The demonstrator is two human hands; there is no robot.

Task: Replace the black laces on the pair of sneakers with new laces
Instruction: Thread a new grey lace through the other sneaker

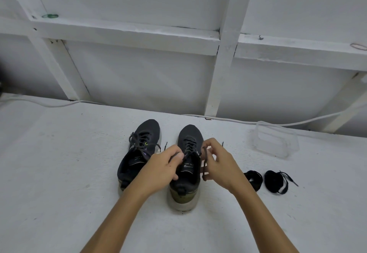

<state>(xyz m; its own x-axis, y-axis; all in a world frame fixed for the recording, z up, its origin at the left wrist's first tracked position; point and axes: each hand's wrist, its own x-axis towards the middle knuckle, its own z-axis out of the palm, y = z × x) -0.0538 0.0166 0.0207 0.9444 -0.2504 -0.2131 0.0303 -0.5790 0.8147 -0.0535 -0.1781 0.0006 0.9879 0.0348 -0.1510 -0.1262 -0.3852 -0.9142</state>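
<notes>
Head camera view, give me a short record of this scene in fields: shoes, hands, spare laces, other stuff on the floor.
shoes: left shoe and right shoe, side by side, toes away, both laced
left hand: pinches lace at right shoe's tongue
right hand: holds a loop of old lace
spare laces: two black bundles, right of the shoes
other: clear plastic tub; white cable along the wall

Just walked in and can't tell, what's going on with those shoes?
A person is undoing the old lace on the right sneaker: both hands, left and right, pinch it. The left sneaker is still laced. Two coiled black laces wait on the white table to the right.
</notes>
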